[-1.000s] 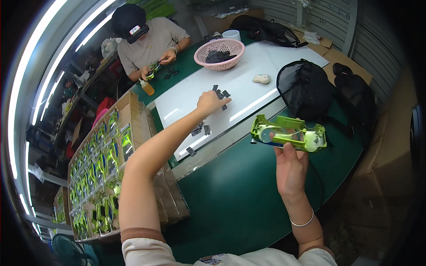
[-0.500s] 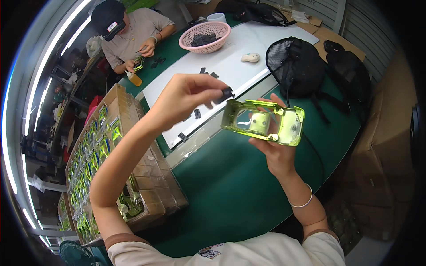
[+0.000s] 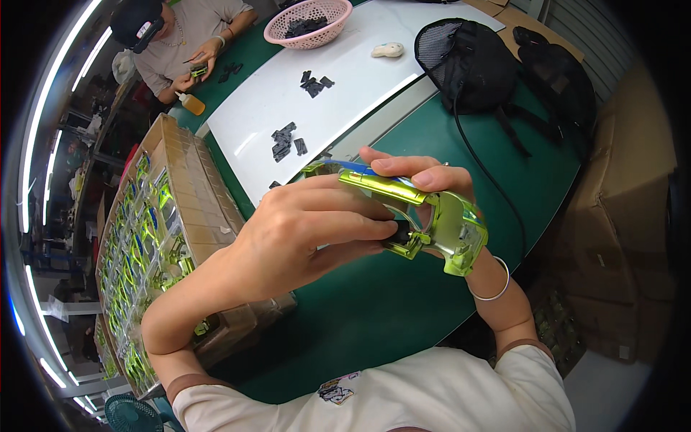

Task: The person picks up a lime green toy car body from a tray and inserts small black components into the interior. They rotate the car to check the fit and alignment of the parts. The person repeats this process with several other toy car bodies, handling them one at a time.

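Observation:
My right hand grips a lime-green toy car body shell, tilted so that part of its hollow inside shows. My left hand reaches across the shell's opening. Between its fingertips is a small black plastic part, held against the inside of the shell. The left fingers cover most of that part. Beyond my hands, on the white board, lie several more black plastic parts in a loose pile, with another small cluster farther off.
At left stands a cardboard box full of green shells. A pink basket holds black parts. A black mesh bag and its cable lie on the green table. Across the table a co-worker handles a green piece near a yellow-liquid bottle.
My left hand has brought the black part rightward and down into the shell. My right hand has tipped the shell over on its side. The view has shifted slightly.

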